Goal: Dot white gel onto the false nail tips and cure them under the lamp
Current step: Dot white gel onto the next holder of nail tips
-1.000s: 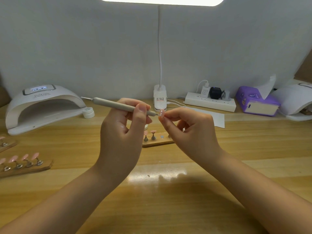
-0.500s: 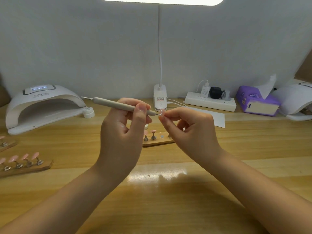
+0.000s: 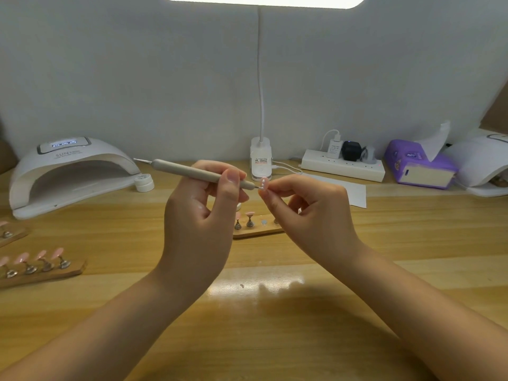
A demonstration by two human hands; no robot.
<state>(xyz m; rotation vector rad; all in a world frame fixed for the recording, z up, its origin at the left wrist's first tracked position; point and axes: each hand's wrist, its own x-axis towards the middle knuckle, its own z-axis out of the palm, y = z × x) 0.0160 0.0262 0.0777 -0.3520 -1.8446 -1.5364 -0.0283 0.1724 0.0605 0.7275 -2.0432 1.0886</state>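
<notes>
Dotting at table centre, the left hand (image 3: 198, 215) is gripping the dotting pen (image 3: 200, 173) against a pink nail tip (image 3: 264, 183) pinched by the right hand (image 3: 308, 215), white dots showing, while the curing lamp (image 3: 71, 171) at ten o'clock is waiting unused.

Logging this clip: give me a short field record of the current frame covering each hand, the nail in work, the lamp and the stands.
left hand: grips grey dotting pen, tip at the nail
right hand: pinches pink nail tip
nail tip: white dots visible
curing lamp: far left, display lit
gel pot: beside the lamp
centre stand: two pink tips visible, one bare post
left stand: pink tips in a row
</notes>
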